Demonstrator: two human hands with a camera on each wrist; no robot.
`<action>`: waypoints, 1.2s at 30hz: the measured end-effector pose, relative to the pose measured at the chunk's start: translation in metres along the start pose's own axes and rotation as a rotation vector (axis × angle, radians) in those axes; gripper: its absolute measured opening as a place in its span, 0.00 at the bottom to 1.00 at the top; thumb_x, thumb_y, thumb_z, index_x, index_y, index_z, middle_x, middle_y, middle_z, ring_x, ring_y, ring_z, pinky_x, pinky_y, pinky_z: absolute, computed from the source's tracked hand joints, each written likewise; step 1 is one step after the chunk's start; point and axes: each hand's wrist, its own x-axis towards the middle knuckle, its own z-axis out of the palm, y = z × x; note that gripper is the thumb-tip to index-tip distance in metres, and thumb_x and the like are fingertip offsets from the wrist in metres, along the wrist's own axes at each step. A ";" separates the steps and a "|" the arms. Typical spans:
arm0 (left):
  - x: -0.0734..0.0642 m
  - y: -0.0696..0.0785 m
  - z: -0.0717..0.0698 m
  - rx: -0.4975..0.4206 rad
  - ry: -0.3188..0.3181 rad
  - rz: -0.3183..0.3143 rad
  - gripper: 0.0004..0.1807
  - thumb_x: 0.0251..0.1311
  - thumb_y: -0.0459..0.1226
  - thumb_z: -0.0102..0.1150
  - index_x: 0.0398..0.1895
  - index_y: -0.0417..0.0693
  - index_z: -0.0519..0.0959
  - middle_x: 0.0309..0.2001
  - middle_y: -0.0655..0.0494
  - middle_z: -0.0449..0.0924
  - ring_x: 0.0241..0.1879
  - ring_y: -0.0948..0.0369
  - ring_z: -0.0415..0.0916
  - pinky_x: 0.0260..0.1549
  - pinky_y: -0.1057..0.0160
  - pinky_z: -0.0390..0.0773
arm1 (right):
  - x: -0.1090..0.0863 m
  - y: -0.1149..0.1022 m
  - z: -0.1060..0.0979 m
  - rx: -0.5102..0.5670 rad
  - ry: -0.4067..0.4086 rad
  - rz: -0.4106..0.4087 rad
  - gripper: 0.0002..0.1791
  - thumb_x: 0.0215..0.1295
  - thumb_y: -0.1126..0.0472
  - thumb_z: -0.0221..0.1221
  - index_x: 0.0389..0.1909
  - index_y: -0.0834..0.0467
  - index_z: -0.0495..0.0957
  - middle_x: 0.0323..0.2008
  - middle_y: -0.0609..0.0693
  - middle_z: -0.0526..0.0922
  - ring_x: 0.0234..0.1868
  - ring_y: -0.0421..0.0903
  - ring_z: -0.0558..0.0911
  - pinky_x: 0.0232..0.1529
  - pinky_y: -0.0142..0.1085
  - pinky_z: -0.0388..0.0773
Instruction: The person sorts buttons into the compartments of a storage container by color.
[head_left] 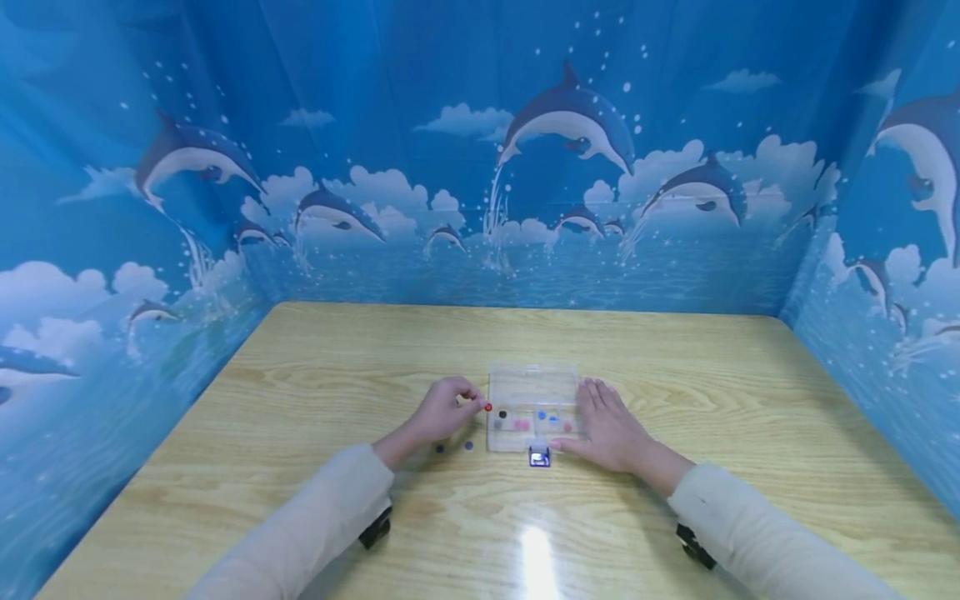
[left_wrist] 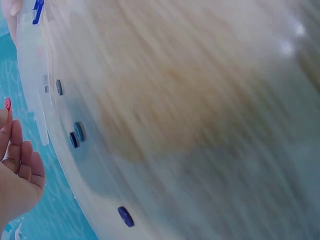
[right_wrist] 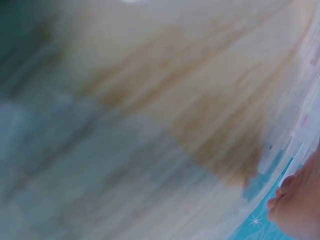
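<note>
My left hand (head_left: 450,410) pinches a small red button (head_left: 488,407) between thumb and fingertips at the left edge of a clear plastic box (head_left: 534,385). In the left wrist view the red button (left_wrist: 7,104) shows up close, the other fingers loosely curled below it. The box lies with its lid laid back, and its compartments hold black, pink and blue buttons (head_left: 542,415). My right hand (head_left: 611,429) rests along the right side of the box with straight fingers, its thumb at the front edge. Part of that hand (right_wrist: 297,202) appears in the right wrist view.
Dark buttons (head_left: 468,446) lie on the wooden table (head_left: 375,350) near my left wrist; several (left_wrist: 126,216) show in the left wrist view. A blue latch (head_left: 539,457) sticks out at the front of the box. A dolphin-print curtain (head_left: 450,167) encloses the table's back and sides.
</note>
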 end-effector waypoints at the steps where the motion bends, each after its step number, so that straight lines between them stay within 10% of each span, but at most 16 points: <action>1: 0.001 0.001 0.001 0.007 0.000 0.006 0.05 0.57 0.33 0.59 0.28 0.41 0.82 0.33 0.50 0.81 0.31 0.65 0.70 0.27 0.73 0.70 | 0.000 0.000 0.000 0.002 0.004 -0.003 0.54 0.60 0.33 0.48 0.65 0.77 0.48 0.67 0.74 0.49 0.69 0.68 0.49 0.69 0.56 0.46; 12: 0.009 0.010 0.008 0.015 -0.015 0.040 0.04 0.56 0.32 0.58 0.29 0.41 0.82 0.31 0.52 0.81 0.36 0.60 0.76 0.44 0.58 0.77 | -0.001 0.000 0.000 -0.003 0.005 -0.001 0.54 0.59 0.32 0.48 0.65 0.77 0.49 0.67 0.74 0.50 0.69 0.68 0.49 0.69 0.56 0.47; 36: 0.024 0.032 0.033 -0.001 -0.061 -0.006 0.03 0.56 0.33 0.59 0.30 0.43 0.82 0.33 0.53 0.81 0.41 0.58 0.76 0.49 0.57 0.75 | 0.000 0.001 0.002 0.008 0.011 0.006 0.55 0.58 0.31 0.48 0.65 0.76 0.49 0.67 0.74 0.50 0.69 0.68 0.50 0.69 0.56 0.47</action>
